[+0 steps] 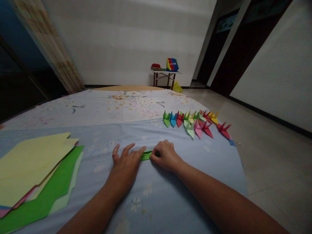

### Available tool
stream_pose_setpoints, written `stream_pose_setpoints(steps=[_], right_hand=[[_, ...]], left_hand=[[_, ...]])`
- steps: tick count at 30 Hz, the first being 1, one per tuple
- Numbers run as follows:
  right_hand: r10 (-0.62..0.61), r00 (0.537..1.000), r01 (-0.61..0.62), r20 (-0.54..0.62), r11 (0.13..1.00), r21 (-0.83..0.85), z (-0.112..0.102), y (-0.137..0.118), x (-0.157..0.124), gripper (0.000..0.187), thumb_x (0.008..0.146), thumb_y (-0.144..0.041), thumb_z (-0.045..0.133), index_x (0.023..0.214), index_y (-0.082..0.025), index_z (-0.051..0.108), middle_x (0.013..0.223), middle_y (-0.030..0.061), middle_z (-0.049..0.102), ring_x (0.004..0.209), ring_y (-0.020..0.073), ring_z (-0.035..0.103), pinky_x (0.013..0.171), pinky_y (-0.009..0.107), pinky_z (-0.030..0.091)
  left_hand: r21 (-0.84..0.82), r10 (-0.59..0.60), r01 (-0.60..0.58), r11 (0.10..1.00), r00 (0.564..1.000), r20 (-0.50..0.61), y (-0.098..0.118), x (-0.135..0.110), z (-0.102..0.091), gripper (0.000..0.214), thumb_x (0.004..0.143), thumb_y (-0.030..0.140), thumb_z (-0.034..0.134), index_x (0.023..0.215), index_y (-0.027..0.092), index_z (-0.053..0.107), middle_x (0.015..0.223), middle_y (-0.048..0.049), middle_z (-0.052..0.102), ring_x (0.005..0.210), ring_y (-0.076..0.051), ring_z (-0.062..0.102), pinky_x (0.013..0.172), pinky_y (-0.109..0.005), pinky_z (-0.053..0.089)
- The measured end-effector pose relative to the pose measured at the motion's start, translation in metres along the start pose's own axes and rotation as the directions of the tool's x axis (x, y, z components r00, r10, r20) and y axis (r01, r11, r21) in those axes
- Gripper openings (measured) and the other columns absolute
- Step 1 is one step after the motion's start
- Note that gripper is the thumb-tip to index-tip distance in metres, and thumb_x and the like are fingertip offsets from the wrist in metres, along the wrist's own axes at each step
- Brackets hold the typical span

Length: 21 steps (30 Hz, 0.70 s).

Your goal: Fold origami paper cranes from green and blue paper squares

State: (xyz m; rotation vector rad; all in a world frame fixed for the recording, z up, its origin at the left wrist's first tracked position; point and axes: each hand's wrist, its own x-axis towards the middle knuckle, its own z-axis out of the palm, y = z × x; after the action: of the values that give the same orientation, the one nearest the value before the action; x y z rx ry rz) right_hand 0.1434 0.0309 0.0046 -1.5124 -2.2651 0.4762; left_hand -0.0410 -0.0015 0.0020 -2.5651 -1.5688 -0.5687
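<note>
A small folded piece of green paper point(146, 155) lies on the blue floral cloth between my two hands. On its right end, my right hand point(165, 156) is closed, thumb and fingertips pinching the paper and covering that end. My left hand point(128, 162) rests palm down at the left end, fingers spread, with the digit nearest the paper touching it. Part of the left end is hidden under that hand. Beyond my right hand stand several folded paper cranes point(198, 128) in green, blue, red, pink and yellow.
A stack of coloured paper sheets point(36, 159), pale yellow on top and green below, lies at the left. The round table's cloth point(136, 120) reaches its right edge near the cranes. Against the far wall, a small table point(165, 72) carries a colourful box point(172, 64).
</note>
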Motion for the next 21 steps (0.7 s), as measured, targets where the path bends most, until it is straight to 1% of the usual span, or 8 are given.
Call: stream_pose_setpoints(steps=[4, 8, 12, 16, 19, 21], right_hand=[[0.004, 1.0, -0.004, -0.006, 1.0, 0.011, 0.0, 0.0, 0.0, 0.013, 0.078, -0.03, 0.06, 0.07, -0.02, 0.065, 0.077, 0.0025, 0.059, 0.087, 0.0185, 0.045, 0.073, 0.031, 0.024], [0.009, 1.0, -0.009, -0.011, 1.0, 0.028, 0.0, 0.002, 0.001, 0.014, 0.077, -0.031, 0.061, 0.069, -0.02, 0.065, 0.077, 0.0021, 0.059, 0.087, 0.0187, 0.045, 0.074, 0.031, 0.024], [0.008, 1.0, -0.008, -0.018, 0.999, 0.032, 0.001, 0.003, 0.0, 0.014, 0.077, -0.031, 0.06, 0.07, -0.02, 0.064, 0.076, 0.002, 0.058, 0.087, 0.0182, 0.044, 0.075, 0.031, 0.024], [0.015, 0.999, -0.015, -0.05, 1.0, 0.003, 0.003, 0.002, -0.002, 0.018, 0.08, -0.035, 0.059, 0.072, -0.02, 0.064, 0.078, 0.0031, 0.056, 0.089, 0.0194, 0.042, 0.076, 0.032, 0.025], [0.02, 0.995, -0.023, -0.094, 0.999, -0.031, 0.006, 0.002, -0.004, 0.019, 0.077, -0.04, 0.062, 0.079, -0.021, 0.062, 0.085, 0.0036, 0.054, 0.093, 0.0208, 0.04, 0.078, 0.032, 0.026], [0.03, 0.992, -0.035, -0.12, 0.998, -0.043, 0.007, 0.003, -0.004, 0.022, 0.075, -0.04, 0.065, 0.084, -0.021, 0.059, 0.089, 0.0035, 0.052, 0.094, 0.021, 0.04, 0.079, 0.033, 0.027]], left_hand=[[0.018, 0.07, -0.071, 0.997, 0.996, 0.054, 0.009, -0.003, -0.008, 0.04, 0.08, 0.013, 0.05, 0.117, 0.028, 0.055, 0.123, -0.0017, 0.06, 0.125, -0.029, 0.038, 0.105, -0.057, -0.002], [0.012, 0.096, -0.098, 0.995, 0.991, 0.094, 0.018, -0.003, -0.012, 0.036, 0.08, 0.017, 0.051, 0.113, 0.03, 0.06, 0.123, -0.0022, 0.06, 0.126, -0.029, 0.039, 0.105, -0.057, -0.004], [0.027, 0.078, -0.082, 0.996, 0.989, 0.127, 0.02, -0.004, -0.012, 0.033, 0.082, 0.02, 0.05, 0.113, 0.027, 0.061, 0.124, -0.0036, 0.059, 0.126, -0.029, 0.038, 0.106, -0.056, -0.005], [0.043, 0.058, -0.065, 0.997, 0.987, 0.148, 0.022, -0.006, -0.01, 0.033, 0.083, 0.023, 0.051, 0.114, 0.027, 0.06, 0.124, -0.0023, 0.06, 0.125, -0.028, 0.039, 0.106, -0.056, -0.005], [0.089, 0.004, -0.015, 0.996, 0.992, 0.126, 0.027, -0.007, -0.01, 0.032, 0.083, 0.023, 0.053, 0.114, 0.027, 0.061, 0.125, -0.0041, 0.059, 0.125, -0.027, 0.04, 0.107, -0.055, -0.002], [0.125, -0.03, 0.013, 0.992, 0.99, 0.14, 0.03, -0.007, -0.013, 0.032, 0.083, 0.022, 0.052, 0.113, 0.027, 0.062, 0.126, -0.007, 0.057, 0.124, -0.027, 0.04, 0.106, -0.055, 0.003]])
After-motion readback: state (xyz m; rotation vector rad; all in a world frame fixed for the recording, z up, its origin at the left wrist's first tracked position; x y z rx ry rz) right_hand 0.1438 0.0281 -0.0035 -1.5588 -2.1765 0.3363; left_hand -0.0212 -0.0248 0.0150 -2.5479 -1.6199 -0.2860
